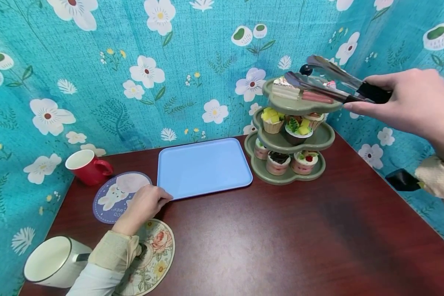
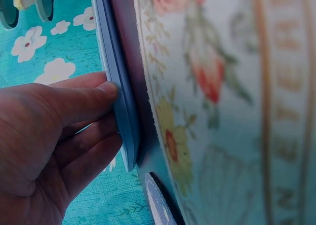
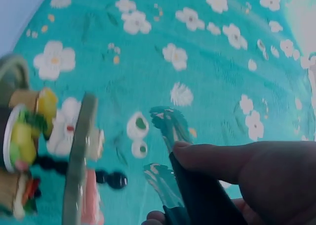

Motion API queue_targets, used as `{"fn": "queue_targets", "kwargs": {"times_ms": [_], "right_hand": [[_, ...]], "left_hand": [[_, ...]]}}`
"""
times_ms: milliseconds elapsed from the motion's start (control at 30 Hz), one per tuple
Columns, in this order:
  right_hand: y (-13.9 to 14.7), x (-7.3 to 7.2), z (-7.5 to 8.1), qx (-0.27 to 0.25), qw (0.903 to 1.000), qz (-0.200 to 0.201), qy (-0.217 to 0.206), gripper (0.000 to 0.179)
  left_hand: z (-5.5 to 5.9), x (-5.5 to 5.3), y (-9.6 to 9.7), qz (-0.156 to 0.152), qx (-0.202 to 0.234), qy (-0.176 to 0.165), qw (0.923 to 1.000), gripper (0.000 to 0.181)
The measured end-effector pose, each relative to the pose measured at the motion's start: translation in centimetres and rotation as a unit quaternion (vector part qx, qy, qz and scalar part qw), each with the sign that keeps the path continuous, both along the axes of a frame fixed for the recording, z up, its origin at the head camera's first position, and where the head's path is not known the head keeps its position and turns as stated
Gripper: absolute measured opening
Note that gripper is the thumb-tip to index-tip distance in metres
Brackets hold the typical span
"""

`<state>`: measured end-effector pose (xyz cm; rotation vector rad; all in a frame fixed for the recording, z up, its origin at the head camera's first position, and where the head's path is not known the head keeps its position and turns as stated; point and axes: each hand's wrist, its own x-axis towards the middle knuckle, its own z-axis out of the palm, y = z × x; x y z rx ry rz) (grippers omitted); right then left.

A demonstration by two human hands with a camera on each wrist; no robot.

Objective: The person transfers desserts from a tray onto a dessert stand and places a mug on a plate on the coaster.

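Note:
My left hand (image 1: 144,207) pinches the near left corner of a light blue tray (image 1: 205,166). In the left wrist view, its thumb lies on the tray's rim (image 2: 123,121) with the fingers behind. In my right hand (image 1: 414,102) I grip metal tongs (image 1: 334,72) with black handles, raised at the right. Their arms are spread, with nothing between the tips. In the head view they overlap the top tier of a green three-tier stand (image 1: 299,109). A white cake slice (image 1: 285,90) and a pink slice (image 1: 316,96) lie on that tier.
Lower tiers hold fruit-topped cupcakes (image 1: 271,123) and dessert cups (image 1: 278,166). At left are a red mug (image 1: 89,168), a bunny placemat (image 1: 112,197), a white enamel pot (image 1: 53,263) and a round floral mat (image 1: 160,257) under the left forearm. Floral cloth (image 1: 203,61) backs the table.

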<state>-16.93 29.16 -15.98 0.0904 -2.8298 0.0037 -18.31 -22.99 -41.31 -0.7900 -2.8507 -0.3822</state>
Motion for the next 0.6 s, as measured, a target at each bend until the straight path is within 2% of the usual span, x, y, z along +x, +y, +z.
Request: {"fn": "queue_targets", "kwargs": {"times_ms": [100,300,433,600], "right_hand": [[-1.5,0.0,-0.3,-0.017,0.9993,0.031,0.009,0.065],[-4.4,-0.8,-1.8,-0.054,0.9955,0.077,-0.003,0.071],[-6.3,-1.5,-3.5,-0.076,0.9877,0.136,-0.003,0.064],[-8.7,-2.2,-6.2,-0.108,0.9786,0.172,-0.033,0.064]], "left_hand": [[0.0,0.0,0.1,0.004,0.002,-0.004,1.0,0.012],[0.2,0.0,0.1,0.01,-0.001,-0.019,0.9998,0.012],[0.1,-0.1,0.1,0.012,0.0,-0.013,0.9998,0.012],[-0.2,-0.1,0.0,0.005,0.007,0.004,1.0,0.012]]}}
